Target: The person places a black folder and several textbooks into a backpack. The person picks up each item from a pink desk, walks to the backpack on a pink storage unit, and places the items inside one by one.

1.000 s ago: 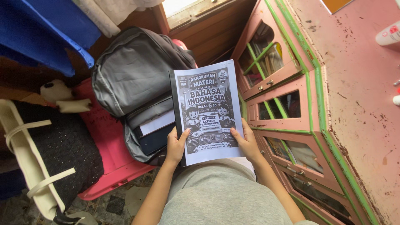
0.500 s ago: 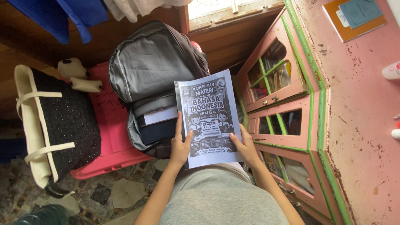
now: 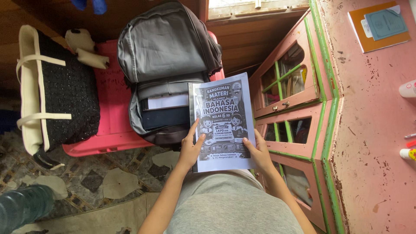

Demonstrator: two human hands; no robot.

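Grey fabric covers the person's lap at the bottom centre of the frame. Just above it, both hands hold a grey printed workbook [image 3: 223,123] upright, its cover facing the camera. The left hand [image 3: 190,149] clamps the lower left edge, fingers spread on the cover; the right hand [image 3: 259,149] clamps the lower right edge. The hands sit apart, one at each side of the book.

Compared with half a second ago, the view has swung so the book sits nearer the middle of the frame, and more of the pink tabletop [image 3: 372,130] at the right shows, with an orange notebook [image 3: 379,26] now fully in sight at the upper right.

Behind the book, left of centre, a grey backpack [image 3: 167,52] lies open on a pink plastic chair [image 3: 110,108]. Inside its mouth are a white-edged book and a dark one, stacked flat. Further left, a black woven tote bag [image 3: 65,91] with cream straps leans against the chair; its contents are hidden. Right of the book, a pink cabinet [image 3: 299,104] with green trim has glass doors, with books dimly seen inside the upper one.
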